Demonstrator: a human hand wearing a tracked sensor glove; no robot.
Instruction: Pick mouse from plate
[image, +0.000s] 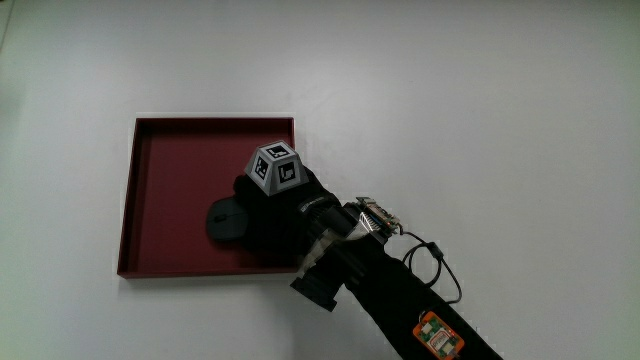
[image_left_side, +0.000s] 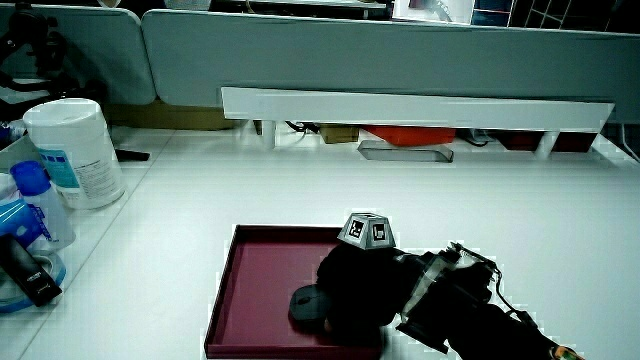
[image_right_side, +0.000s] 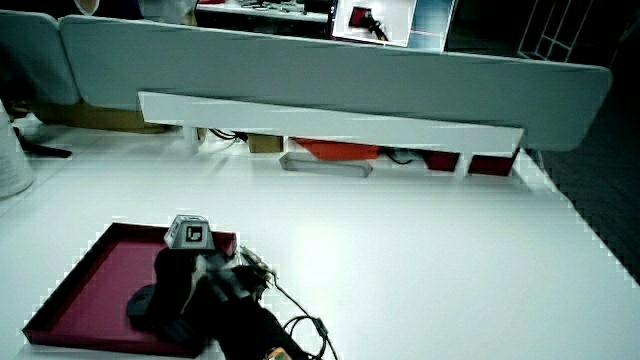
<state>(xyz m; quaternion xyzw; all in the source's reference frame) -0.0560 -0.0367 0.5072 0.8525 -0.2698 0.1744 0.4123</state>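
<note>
A black mouse (image: 226, 218) lies in a dark red square plate (image: 160, 150), near the plate's rim closest to the person. The gloved hand (image: 275, 205), with its patterned cube (image: 277, 168) on the back, is low over the plate, right beside the mouse and covering one end of it. Both side views show the same: the mouse (image_left_side: 308, 303) (image_right_side: 142, 300) pokes out from under the hand (image_left_side: 355, 285) (image_right_side: 185, 275) inside the plate (image_left_side: 260, 275) (image_right_side: 90, 280). Black glove against black mouse hides any grip.
A white canister (image_left_side: 70, 150), a blue-capped bottle (image_left_side: 28, 200) and a black object (image_left_side: 25, 270) stand at the table's edge in a side view. A long white shelf (image_left_side: 415, 105) runs along the low partition (image_left_side: 400, 60). A cable (image: 435, 265) loops off the forearm.
</note>
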